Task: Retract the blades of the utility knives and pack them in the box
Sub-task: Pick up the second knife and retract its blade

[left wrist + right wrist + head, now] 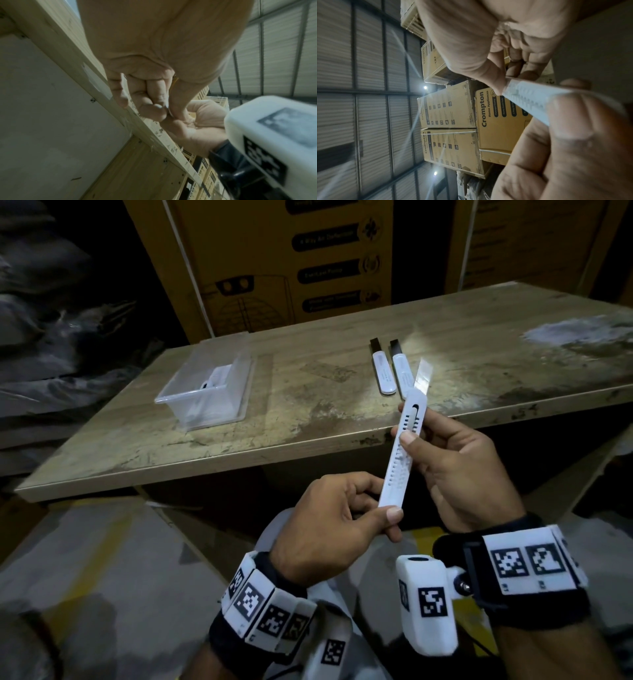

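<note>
A white utility knife (400, 455) is held in the air in front of the table edge, its blade (422, 374) extended and pointing up and away. My left hand (329, 522) pinches the knife's rear end between thumb and fingers. My right hand (455, 470) grips its upper body, thumb lying on the ridged slider track. The same knife (536, 100) crosses the right wrist view. Two more white knives (383, 371) (403, 373) lie side by side on the table with dark blades out. A clear plastic box (205, 395) stands on the table's left part with something white inside.
The worn wooden table (308, 392) runs across the view, its front edge just beyond my hands. Stacked yellow cardboard cartons (274, 261) rise right behind it. Dark wrapped bundles (51, 320) sit to the left. The floor lies below.
</note>
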### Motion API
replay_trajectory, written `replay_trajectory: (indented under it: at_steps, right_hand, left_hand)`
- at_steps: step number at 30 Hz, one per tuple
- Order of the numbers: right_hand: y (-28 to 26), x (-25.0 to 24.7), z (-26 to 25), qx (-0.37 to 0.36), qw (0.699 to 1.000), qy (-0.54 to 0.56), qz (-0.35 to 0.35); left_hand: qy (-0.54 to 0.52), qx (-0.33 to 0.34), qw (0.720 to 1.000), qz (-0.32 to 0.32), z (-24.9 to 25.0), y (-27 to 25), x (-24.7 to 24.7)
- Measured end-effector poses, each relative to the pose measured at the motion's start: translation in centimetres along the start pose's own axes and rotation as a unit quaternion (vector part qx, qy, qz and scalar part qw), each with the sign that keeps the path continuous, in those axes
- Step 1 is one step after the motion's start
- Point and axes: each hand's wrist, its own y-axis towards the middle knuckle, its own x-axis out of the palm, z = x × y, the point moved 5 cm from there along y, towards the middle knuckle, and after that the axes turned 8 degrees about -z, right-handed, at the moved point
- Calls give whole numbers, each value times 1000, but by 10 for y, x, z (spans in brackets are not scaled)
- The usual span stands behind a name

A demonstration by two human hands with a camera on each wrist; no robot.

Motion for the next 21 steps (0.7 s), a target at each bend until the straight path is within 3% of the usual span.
replay_trajectory:
  at_steps: [10,21]
  right_hand:
    - [2,-6,4,3,997,-78,13]
    - [2,-6,1,15,1000,-24,13]
  left_hand:
    - [-18,10,999,37,7,-1,-4]
    - [-49,5,998,45,6,-3,5]
